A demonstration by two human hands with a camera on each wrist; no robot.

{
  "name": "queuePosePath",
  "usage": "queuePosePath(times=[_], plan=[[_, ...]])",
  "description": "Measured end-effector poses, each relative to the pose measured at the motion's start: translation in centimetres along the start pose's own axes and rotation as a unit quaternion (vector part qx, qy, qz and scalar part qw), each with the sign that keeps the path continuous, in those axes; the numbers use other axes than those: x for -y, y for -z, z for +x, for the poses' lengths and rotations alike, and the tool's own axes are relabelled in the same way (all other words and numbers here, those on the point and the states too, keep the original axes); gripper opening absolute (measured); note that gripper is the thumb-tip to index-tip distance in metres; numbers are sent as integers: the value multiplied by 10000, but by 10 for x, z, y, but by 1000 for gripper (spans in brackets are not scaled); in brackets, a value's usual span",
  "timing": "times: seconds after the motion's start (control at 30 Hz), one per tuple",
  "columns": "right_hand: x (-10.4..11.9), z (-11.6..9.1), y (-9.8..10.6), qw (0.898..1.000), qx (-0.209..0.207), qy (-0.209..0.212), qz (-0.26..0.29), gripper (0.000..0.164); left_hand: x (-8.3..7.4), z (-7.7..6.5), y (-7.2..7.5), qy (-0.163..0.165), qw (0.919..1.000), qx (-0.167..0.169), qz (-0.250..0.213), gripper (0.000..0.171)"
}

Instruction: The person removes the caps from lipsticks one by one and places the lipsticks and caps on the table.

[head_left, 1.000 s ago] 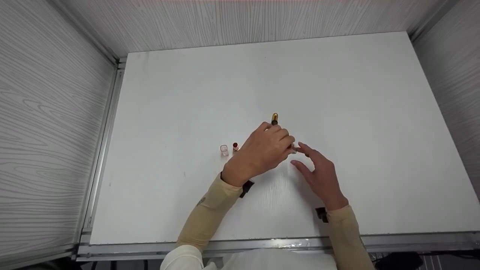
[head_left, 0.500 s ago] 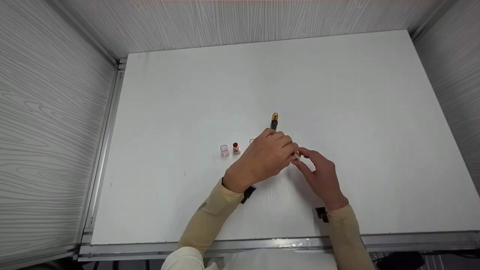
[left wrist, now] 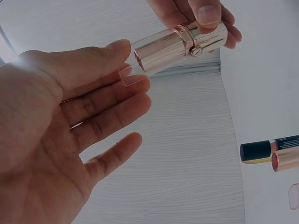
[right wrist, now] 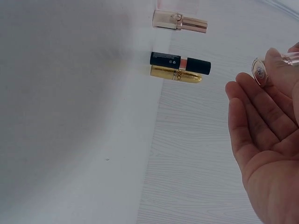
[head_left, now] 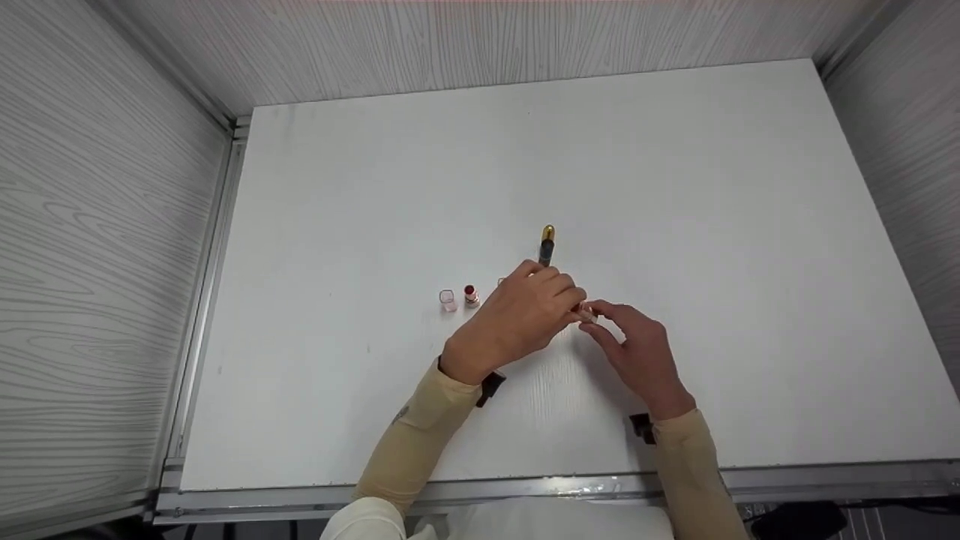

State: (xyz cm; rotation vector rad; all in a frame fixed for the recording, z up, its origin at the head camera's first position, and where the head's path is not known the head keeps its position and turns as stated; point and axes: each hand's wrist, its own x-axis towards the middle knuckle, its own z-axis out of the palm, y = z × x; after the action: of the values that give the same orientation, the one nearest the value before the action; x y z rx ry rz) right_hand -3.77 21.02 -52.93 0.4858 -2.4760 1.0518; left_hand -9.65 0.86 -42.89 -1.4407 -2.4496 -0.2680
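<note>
A rose-gold lipstick with a clear cap over its upper tube lies tilted between both hands. My left hand pinches the open end of the clear cap between thumb and forefinger, its other fingers spread loosely. With thumb and fingers, my right hand grips the base of the same lipstick, whose round end shows in the right wrist view. Just beyond the left hand, a black lipstick and a gold lipstick stand side by side.
To the left of the hands, an uncapped red lipstick stands on the white table beside a clear cap. A second clear cap is mostly hidden behind the left hand. Wood-grain panels enclose the table.
The right thumb and forefinger, spread apart a second ago, have closed on the lipstick's base. Both hands have come together slightly nearer the body, uncovering more of the black lipstick.
</note>
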Motion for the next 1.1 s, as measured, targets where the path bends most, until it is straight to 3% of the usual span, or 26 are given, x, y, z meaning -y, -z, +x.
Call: queuePosePath(times=[0.33,0.5,0.63,1.1], plan=[[2,1,-2,9997,154,-98,-165,37,4,-4,2,-20,9999,23,-101,16],[-6,-6,2,9979,235,-330,-505,38,13,-9,17,119,9982,-357,-469,22],[-9,-3,8,9972,195,-453,-559,37,24,-11,29,249,9972,-593,-378,22],[-6,-5,9,9967,-53,-693,-418,36,28,-4,27,413,9986,-340,-56,21]])
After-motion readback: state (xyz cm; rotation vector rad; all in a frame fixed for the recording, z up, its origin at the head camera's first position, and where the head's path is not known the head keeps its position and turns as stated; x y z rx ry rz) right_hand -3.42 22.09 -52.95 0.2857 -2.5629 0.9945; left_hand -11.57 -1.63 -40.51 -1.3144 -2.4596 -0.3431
